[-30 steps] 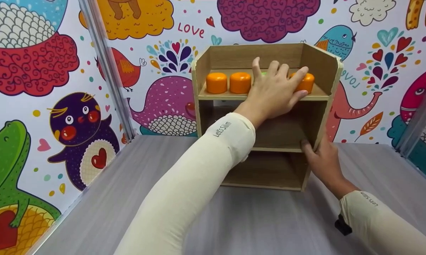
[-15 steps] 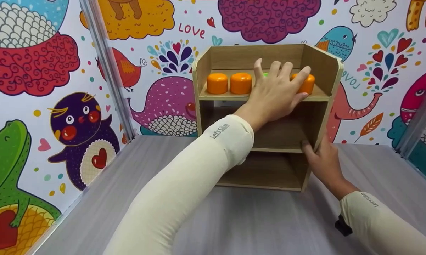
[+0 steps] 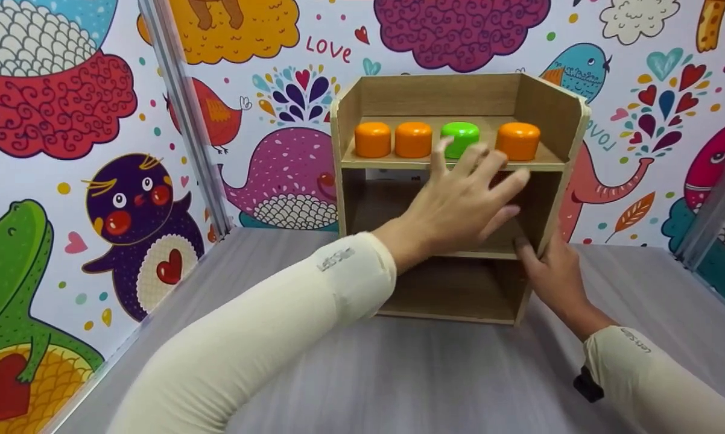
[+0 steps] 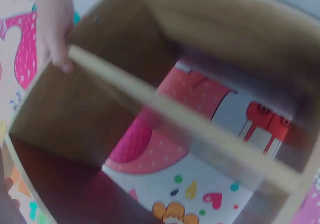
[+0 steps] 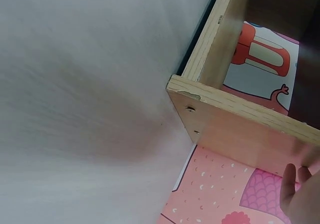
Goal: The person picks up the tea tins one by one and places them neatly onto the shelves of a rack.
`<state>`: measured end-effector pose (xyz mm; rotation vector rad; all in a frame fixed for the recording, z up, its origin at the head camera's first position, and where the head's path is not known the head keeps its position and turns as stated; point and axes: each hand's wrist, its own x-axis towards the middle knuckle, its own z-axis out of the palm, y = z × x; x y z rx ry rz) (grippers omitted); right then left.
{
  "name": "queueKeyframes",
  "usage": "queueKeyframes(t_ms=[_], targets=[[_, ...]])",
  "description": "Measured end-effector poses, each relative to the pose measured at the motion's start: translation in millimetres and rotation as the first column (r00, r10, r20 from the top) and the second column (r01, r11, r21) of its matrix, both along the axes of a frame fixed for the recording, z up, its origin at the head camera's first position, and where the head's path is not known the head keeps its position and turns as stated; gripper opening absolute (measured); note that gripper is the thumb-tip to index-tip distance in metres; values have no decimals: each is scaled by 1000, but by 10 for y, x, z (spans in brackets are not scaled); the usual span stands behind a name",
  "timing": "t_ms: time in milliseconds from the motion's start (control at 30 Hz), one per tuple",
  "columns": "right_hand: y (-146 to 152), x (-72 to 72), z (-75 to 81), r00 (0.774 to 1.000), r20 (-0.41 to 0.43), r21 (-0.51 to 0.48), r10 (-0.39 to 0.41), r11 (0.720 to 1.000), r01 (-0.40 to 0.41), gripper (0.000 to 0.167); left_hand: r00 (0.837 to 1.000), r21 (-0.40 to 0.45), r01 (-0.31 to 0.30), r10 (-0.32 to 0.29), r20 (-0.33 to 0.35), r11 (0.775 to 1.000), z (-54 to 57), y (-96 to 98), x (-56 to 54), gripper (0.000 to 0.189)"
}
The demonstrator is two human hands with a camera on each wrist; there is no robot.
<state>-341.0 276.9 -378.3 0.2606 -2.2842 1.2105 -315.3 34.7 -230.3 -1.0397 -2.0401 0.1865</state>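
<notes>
A small wooden shelf unit [image 3: 440, 95] with three levels stands on the grey table. Along its top level sit two orange rounded cylinders [image 3: 373, 140] at the left, one green rounded cylinder [image 3: 462, 132] and one orange rounded cylinder [image 3: 518, 141] at the right. My left hand [image 3: 459, 208] hovers in front of the unit, just below the green cylinder, its fingers spread and loosely bent, with nothing held. My right hand [image 3: 557, 277] grips the right side panel, thumb at the front edge near the middle board; its fingers [image 5: 288, 186] lie along the panel's outer face.
The grey table [image 3: 398, 374] extends in front of the unit and to both sides. A wall with printed cartoon animals [image 3: 290, 175] rises close behind. A metal post [image 3: 184, 114] stands at the left corner. Through the unit's open back, wall print shows in the left wrist view.
My left hand has drawn down and back from the top level, uncovering the green cylinder and the right orange one. My right hand keeps its grip on the side panel.
</notes>
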Motion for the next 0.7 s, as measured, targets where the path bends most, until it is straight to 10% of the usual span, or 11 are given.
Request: queueKeyframes(t_ms=[433,700], targets=[[46,87,64,1000,13,11,19,1000,-19,77,994,-198,72,-54,95,977,-1274,-698,606,40],[144,181,146,983,130,85,130,986,-141,94,954,-199,-15,74,292,980,-1689,-1388,644,29]])
